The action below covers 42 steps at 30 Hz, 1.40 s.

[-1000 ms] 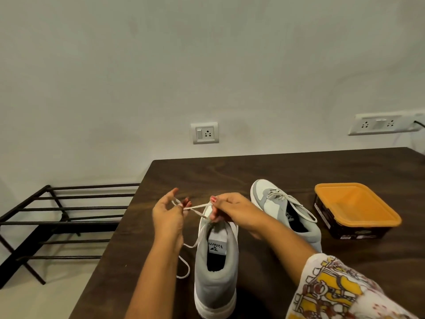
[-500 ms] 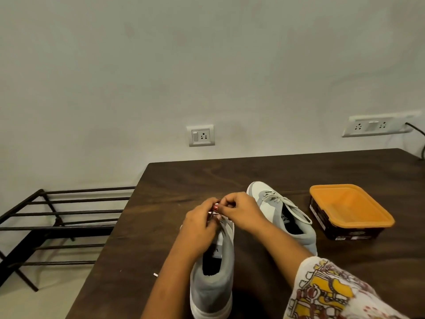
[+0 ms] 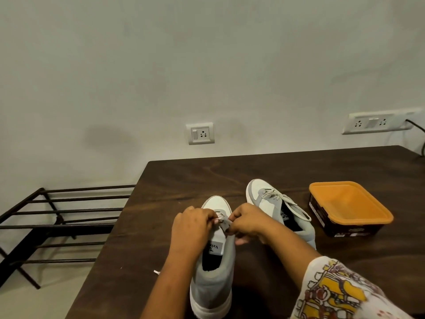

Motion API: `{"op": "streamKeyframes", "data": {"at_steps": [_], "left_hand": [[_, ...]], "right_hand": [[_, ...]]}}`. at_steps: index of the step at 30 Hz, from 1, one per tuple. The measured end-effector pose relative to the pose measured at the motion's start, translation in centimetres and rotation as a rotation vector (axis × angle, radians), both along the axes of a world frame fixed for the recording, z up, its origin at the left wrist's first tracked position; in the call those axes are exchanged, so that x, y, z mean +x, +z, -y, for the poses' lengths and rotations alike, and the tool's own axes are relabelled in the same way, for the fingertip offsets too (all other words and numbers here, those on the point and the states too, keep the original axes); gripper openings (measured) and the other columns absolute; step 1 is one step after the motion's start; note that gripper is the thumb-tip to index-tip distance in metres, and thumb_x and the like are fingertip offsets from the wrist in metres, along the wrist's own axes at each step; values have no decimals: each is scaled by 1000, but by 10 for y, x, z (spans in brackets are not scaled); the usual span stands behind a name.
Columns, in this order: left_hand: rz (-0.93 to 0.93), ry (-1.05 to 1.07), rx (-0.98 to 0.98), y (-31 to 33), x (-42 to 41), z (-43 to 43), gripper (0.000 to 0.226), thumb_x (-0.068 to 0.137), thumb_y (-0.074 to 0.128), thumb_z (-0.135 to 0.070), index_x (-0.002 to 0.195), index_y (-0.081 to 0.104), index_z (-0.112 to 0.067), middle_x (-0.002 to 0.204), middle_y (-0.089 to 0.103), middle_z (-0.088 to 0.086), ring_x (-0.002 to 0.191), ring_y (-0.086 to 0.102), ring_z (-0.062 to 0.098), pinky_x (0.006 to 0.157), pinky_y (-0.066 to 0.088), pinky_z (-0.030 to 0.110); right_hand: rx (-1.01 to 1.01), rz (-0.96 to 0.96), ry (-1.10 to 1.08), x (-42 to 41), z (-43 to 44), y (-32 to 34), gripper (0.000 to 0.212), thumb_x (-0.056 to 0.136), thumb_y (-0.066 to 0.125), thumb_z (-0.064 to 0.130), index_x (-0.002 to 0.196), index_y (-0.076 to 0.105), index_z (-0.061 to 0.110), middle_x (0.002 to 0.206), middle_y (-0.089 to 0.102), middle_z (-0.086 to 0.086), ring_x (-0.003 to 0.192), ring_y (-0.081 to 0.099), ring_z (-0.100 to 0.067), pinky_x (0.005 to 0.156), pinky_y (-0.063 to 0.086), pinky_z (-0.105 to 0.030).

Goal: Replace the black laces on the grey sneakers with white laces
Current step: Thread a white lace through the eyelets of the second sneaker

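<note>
The left hand (image 3: pixel 193 226) and right hand (image 3: pixel 249 221) pinch the white lace (image 3: pixel 220 218) in curled fingers atop the near sneaker (image 3: pixel 213 282). Bare table (image 3: pixel 207 173) lies beyond, its left edge close

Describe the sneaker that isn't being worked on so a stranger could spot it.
Start at the wooden table, then its orange tub on the right. The sneaker left of that tub has its white lace threaded; its twin sits under the left hand and right hand.

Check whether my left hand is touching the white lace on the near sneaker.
Touching. The head view shows the left hand pinching the white lace with its fingertips, right at the eyelets of the near sneaker, with no gap between them.
</note>
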<state>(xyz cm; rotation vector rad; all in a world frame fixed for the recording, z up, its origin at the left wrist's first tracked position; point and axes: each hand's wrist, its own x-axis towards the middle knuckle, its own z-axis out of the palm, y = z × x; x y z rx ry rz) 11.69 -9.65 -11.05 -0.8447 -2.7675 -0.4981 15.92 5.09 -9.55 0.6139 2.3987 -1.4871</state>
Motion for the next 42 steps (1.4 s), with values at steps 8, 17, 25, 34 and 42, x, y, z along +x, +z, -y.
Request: {"op": "streamKeyframes", "data": {"at_steps": [8,17,25,34,42], "left_hand": [[-80,-13,-174,-7,7,-9,29,95,41,-38,105,66,-28,101,66,-6,100,51,14,75,34,29],[-19,-13,-91,-11,7,-13,27,93,41,-36,103,65,-28,105,66,-10,98,51,11,73,28,27],[-14,-21,-66,-12,7,-15,27,94,40,-32,105,65,-32,106,66,-12,99,49,11,79,34,28],[-44,16,27,-18,10,-15,15,93,48,-30,104,58,-34,104,61,-15,98,45,10,72,27,24],[11,84,111,-21,7,-16,25,88,57,-29,112,52,-33,118,52,-16,108,45,12,83,38,26]], "right_hand": [[-154,26,-61,3,-4,-3,14,86,60,-8,92,64,5,83,63,-10,69,63,-17,49,56,-24],[-173,24,-41,2,-6,-2,11,85,64,-5,87,64,5,91,65,-13,77,66,-22,58,59,-27],[-288,17,19,7,-15,-2,19,99,49,22,93,62,10,84,64,-10,64,66,-16,55,56,-24],[-125,-157,-234,-1,-12,-1,23,95,39,-1,82,52,12,80,61,-9,50,61,-15,41,48,-22],[-547,-867,-828,1,-30,29,22,103,30,8,93,44,21,112,60,-5,104,62,-22,87,52,-34]]}}
